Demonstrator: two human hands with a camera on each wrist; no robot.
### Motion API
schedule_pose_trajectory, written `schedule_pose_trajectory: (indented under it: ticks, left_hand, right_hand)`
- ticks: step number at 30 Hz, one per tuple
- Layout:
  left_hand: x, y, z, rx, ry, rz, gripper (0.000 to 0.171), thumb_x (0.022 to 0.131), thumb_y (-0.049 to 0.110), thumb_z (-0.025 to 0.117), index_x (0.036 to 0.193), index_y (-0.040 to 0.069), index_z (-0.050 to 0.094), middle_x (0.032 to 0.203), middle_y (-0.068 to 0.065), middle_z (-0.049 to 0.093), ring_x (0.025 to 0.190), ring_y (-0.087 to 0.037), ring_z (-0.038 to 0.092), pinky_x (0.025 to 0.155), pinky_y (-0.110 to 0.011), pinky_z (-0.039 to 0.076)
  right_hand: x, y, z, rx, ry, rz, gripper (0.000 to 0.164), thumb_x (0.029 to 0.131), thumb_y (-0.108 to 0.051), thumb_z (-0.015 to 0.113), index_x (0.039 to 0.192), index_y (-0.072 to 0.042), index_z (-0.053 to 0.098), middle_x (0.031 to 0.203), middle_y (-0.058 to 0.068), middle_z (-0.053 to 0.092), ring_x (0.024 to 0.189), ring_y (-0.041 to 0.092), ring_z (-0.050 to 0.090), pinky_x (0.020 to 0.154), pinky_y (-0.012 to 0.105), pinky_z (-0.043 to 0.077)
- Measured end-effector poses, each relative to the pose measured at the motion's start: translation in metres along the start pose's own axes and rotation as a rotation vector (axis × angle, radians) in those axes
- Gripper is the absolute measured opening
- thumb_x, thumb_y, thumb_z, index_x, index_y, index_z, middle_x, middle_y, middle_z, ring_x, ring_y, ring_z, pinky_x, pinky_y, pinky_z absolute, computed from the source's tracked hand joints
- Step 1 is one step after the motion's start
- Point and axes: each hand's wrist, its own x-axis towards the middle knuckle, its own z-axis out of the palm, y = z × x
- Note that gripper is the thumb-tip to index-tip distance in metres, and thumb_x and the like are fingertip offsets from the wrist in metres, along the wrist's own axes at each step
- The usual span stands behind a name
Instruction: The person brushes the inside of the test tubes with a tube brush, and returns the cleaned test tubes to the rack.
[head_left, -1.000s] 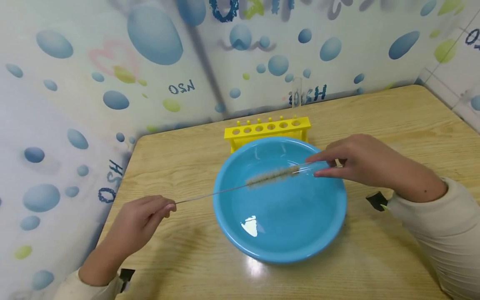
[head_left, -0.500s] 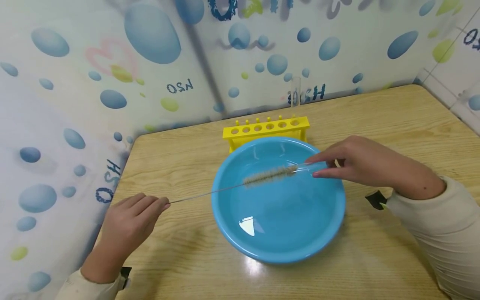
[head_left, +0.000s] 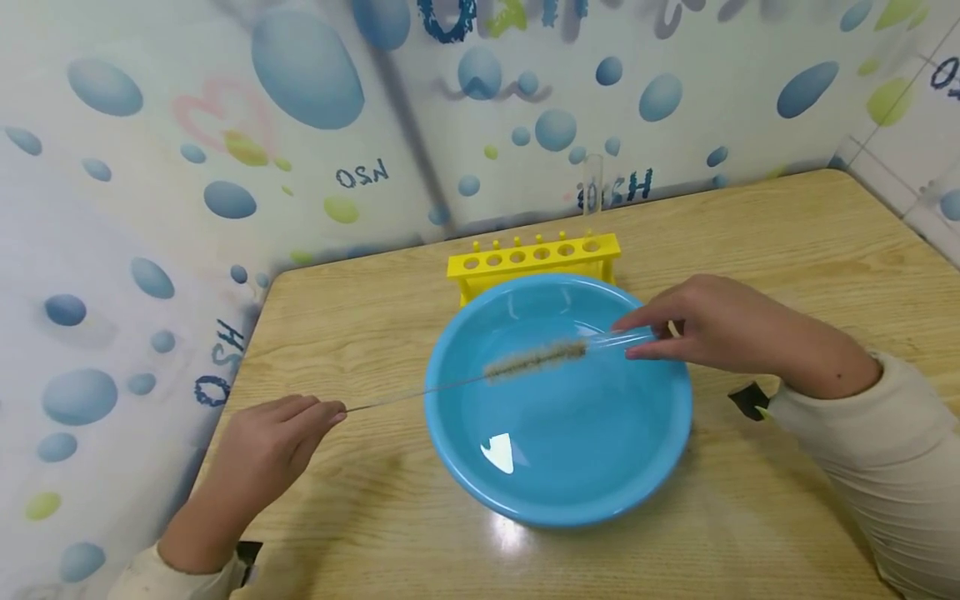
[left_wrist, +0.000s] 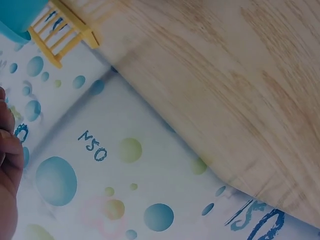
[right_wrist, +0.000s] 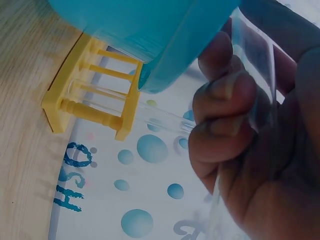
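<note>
My left hand [head_left: 258,450] pinches the thin wire handle of a test tube brush [head_left: 534,360] with tan bristles. In the left wrist view only part of that hand [left_wrist: 9,165] shows, at the left edge. My right hand [head_left: 723,329] holds a clear glass test tube [head_left: 621,338], its mouth turned left toward the bristles. The brush tip sits right at that mouth, with the bristles outside the glass. Both are over a light-blue basin [head_left: 558,512] holding water. In the right wrist view, curled fingers [right_wrist: 225,95] lie along the tube, whose far end the hand partly hides.
Behind the basin stands a yellow test tube rack [head_left: 534,258], with one clear upright test tube [head_left: 592,187] in its right end hole. The wooden table [head_left: 360,333] meets a patterned wall [head_left: 450,150] at the back and left.
The bristles have shifted slightly left, out of the tube's mouth. My left hand moved left, then a little back to the right. More of the tube shows at the right hand, which sits slightly lower.
</note>
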Motion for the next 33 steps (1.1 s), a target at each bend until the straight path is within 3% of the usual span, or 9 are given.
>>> schedule_pose_trajectory:
  ticks: [4, 9, 13, 18, 22, 25, 29, 33]
  left_hand:
    - [-0.004, -0.001, 0.003, -0.017, -0.043, -0.034, 0.05, 0.107, 0.042, 0.042, 0.087, 0.011, 0.076, 0.064, 0.004, 0.062, 0.051, -0.007, 0.051, 0.047, -0.024, 0.043]
    - [-0.006, -0.003, 0.006, -0.025, -0.048, -0.045, 0.052, 0.107, 0.043, 0.041, 0.087, 0.01, 0.076, 0.069, 0.0, 0.069, 0.055, -0.012, 0.062, 0.049, -0.03, 0.05]
    - [-0.008, -0.004, 0.008, -0.068, -0.069, -0.063, 0.048, 0.107, 0.041, 0.043, 0.088, 0.011, 0.075, 0.068, 0.004, 0.066, 0.051, -0.005, 0.053, 0.048, -0.022, 0.045]
    - [-0.001, -0.002, 0.011, -0.128, -0.095, -0.076, 0.035, 0.106, 0.037, 0.049, 0.087, 0.017, 0.072, 0.07, 0.011, 0.059, 0.053, 0.005, 0.04, 0.047, -0.013, 0.033]
    - [0.012, 0.002, 0.017, -0.144, -0.03, -0.071, 0.038, 0.107, 0.038, 0.046, 0.085, 0.018, 0.07, 0.071, 0.012, 0.056, 0.055, 0.004, 0.041, 0.047, -0.014, 0.032]
    - [0.023, 0.006, 0.024, -0.191, 0.03, -0.101, 0.031, 0.104, 0.029, 0.051, 0.083, 0.016, 0.07, 0.07, 0.009, 0.057, 0.055, 0.0, 0.043, 0.048, -0.016, 0.034]
    - [0.035, 0.011, 0.037, -0.348, 0.081, -0.197, 0.019, 0.093, 0.007, 0.058, 0.081, 0.014, 0.07, 0.069, 0.006, 0.059, 0.057, -0.002, 0.044, 0.052, -0.018, 0.039]
    - [0.043, 0.017, 0.047, -0.535, 0.118, -0.278, 0.024, 0.091, -0.006, 0.058, 0.077, 0.013, 0.067, 0.066, 0.006, 0.056, 0.058, -0.002, 0.044, 0.054, -0.018, 0.04]
  right_hand:
    - [0.0, 0.002, 0.001, -0.009, 0.005, 0.01, 0.034, 0.088, -0.037, 0.077, 0.12, -0.026, 0.074, 0.073, -0.017, 0.063, 0.066, 0.005, 0.05, 0.053, 0.02, 0.044]
    - [0.001, 0.004, -0.001, -0.018, 0.009, 0.022, 0.035, 0.088, -0.033, 0.078, 0.121, -0.023, 0.073, 0.076, -0.016, 0.065, 0.067, 0.006, 0.051, 0.054, 0.02, 0.045]
    - [0.001, 0.003, -0.001, -0.038, 0.042, -0.003, 0.033, 0.088, -0.03, 0.078, 0.12, -0.023, 0.074, 0.073, -0.016, 0.062, 0.066, 0.006, 0.05, 0.054, 0.02, 0.044]
    - [0.0, -0.001, 0.002, -0.057, 0.203, -0.039, 0.031, 0.086, -0.027, 0.08, 0.117, -0.023, 0.074, 0.073, -0.014, 0.059, 0.063, 0.004, 0.048, 0.053, 0.019, 0.043]
    - [-0.003, -0.009, 0.001, -0.01, 0.341, -0.115, 0.033, 0.084, -0.018, 0.082, 0.116, -0.018, 0.073, 0.076, -0.013, 0.06, 0.064, 0.003, 0.048, 0.052, 0.019, 0.043]
    - [-0.001, -0.017, -0.002, 0.03, 0.4, -0.19, 0.037, 0.082, -0.009, 0.082, 0.117, -0.013, 0.072, 0.081, -0.012, 0.064, 0.068, 0.002, 0.052, 0.057, 0.019, 0.049]
    - [0.006, -0.031, -0.009, 0.037, 0.457, -0.22, 0.038, 0.083, -0.005, 0.079, 0.12, -0.01, 0.069, 0.089, -0.008, 0.071, 0.077, 0.002, 0.062, 0.068, 0.018, 0.055]
    - [0.013, -0.045, -0.016, 0.052, 0.494, -0.181, 0.038, 0.089, -0.008, 0.075, 0.125, -0.009, 0.065, 0.098, -0.001, 0.074, 0.089, 0.01, 0.07, 0.073, 0.02, 0.058]
